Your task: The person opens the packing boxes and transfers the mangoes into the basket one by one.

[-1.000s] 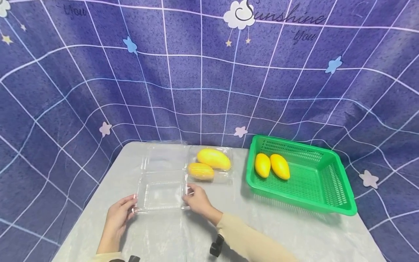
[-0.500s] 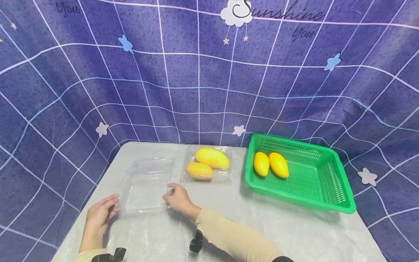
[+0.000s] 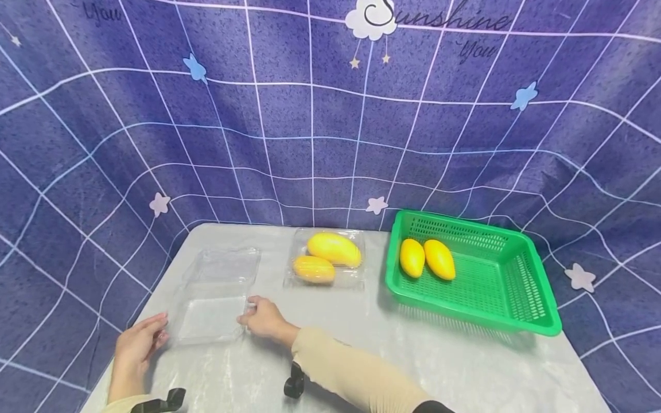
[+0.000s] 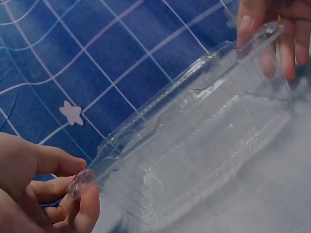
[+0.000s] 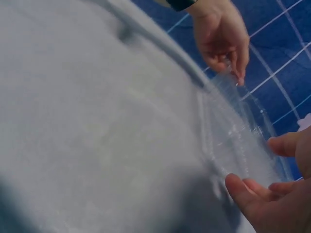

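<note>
An empty clear plastic clamshell container [image 3: 212, 315] lies at the table's left, its lid [image 3: 224, 265] folded open toward the back. My left hand [image 3: 138, 347] pinches the container's left rim; the left wrist view shows thumb and fingers [image 4: 87, 206] on either side of the corner. At the opposite rim, my right hand [image 3: 265, 319] holds the edge between thumb and fingers, as the right wrist view of the right hand [image 5: 277, 179] also shows. A second clear container [image 3: 351, 279] holds two yellow mangoes [image 3: 334, 249] behind and right of my right hand.
A green plastic basket [image 3: 475, 321] stands at the right, with two more mangoes [image 3: 440, 259] in its left part. A purple gridded cloth [image 3: 330, 115] hangs behind the grey-white table [image 3: 361, 332].
Both hands have moved left with the open container, which now stands apart from the filled one. The mangoes and the basket have stayed in place.
</note>
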{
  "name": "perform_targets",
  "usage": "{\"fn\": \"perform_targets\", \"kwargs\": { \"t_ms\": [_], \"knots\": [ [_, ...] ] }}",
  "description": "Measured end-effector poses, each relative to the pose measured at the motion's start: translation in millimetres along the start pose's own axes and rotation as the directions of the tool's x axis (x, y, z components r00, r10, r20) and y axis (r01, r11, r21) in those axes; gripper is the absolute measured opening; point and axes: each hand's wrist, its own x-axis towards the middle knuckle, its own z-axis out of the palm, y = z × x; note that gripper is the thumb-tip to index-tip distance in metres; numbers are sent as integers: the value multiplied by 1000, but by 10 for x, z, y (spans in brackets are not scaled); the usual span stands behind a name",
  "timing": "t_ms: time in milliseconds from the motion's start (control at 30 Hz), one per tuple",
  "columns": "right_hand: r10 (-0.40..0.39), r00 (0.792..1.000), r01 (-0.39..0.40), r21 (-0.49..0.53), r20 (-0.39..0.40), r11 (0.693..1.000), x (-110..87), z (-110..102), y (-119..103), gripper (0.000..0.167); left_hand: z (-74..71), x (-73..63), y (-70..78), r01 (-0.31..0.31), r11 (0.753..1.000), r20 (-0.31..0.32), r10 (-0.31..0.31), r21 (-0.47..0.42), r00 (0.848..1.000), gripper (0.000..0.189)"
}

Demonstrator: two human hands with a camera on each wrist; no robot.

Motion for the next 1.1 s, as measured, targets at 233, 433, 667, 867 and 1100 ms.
{"fn": "perform_targets", "kwargs": {
  "t_ms": [233, 433, 667, 867, 1100],
  "knots": [
    [13, 1000, -13, 1, 10, 1000, -25, 4, 59, 57, 73, -16, -75, -72, 986, -115, 90, 152, 989, 29],
    [-35, 999, 35, -57, 6, 998, -57, -31, 75, 54, 71, -64, -31, -132, 966, -212, 180, 221, 960, 20],
    [-87, 996, 85, -162, -7, 983, -42, -108, 89, 48, 86, -91, 79, -152, 856, -260, 312, 494, 914, 38],
    [-96, 995, 86, -198, -41, 976, -51, -227, 36, 42, 193, -126, 72, -206, 787, -280, 432, 581, 857, 38],
    [-106, 990, 74, -302, -91, 950, -37, -388, -68, 37, 464, -142, 169, -264, 738, -233, 496, 622, 836, 31]
  ]
}}
